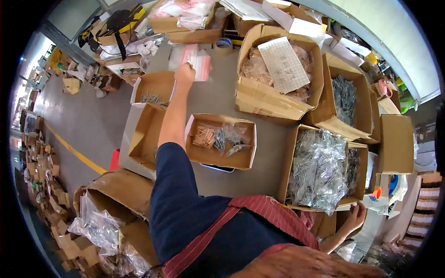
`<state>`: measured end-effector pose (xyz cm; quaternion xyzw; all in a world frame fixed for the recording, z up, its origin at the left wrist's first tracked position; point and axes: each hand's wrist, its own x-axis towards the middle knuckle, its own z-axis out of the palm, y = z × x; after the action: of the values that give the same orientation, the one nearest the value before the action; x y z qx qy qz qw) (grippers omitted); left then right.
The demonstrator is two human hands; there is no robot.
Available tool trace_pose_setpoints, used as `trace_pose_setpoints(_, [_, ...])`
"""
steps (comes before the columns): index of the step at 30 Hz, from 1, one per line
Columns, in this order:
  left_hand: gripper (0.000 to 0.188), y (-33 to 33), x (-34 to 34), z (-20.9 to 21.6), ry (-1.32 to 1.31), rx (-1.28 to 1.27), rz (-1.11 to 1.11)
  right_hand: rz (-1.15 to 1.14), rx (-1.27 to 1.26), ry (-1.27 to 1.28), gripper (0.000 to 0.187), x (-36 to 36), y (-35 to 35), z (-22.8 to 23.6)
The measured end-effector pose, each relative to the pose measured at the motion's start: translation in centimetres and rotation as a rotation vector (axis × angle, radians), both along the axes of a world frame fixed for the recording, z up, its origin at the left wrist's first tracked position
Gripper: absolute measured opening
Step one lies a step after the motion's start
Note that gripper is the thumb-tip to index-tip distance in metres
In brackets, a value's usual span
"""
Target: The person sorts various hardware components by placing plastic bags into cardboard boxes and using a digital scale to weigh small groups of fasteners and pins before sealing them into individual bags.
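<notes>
My left arm stretches to the far side of the table. My left hand [185,74] is closed at a stack of clear plastic bags with pink edges [202,66]; its fingertips are hidden, so I cannot make out what is in them. Below it, a small box [137,92] holds loose screws [150,97]. A shallow white-edged box [236,162] in the middle holds small bags of tan wall plugs [204,136], grey screws and metal parts [235,134]. My right hand [356,216] is low on the right, fingers loosely bent and apart, beside a carton [283,173] of bagged screws [319,167].
A large carton [269,99] of tan plugs, with a white sheet [283,65] on top, stands at the back. Beside it is a carton of dark screws [344,99]. A tape roll [223,45] lies near the back. Open cartons [121,183] with plastic bags stand at lower left.
</notes>
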<state>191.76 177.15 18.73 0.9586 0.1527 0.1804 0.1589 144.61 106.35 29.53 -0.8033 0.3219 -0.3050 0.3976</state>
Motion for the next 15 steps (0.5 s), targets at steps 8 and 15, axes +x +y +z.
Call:
trace_pose_setpoints(8, [0.023,-2.1,-4.8,10.2,-0.581,-0.916,-0.143,0.420,0.036,-0.258,0.024,10.8,9.3,6.5])
trace_pose_setpoints(15, [0.027,-11.6,-18.8,20.5,0.034,-1.083,-0.735,1.014,-0.669,-0.268,0.035,15.8,24.8,14.6])
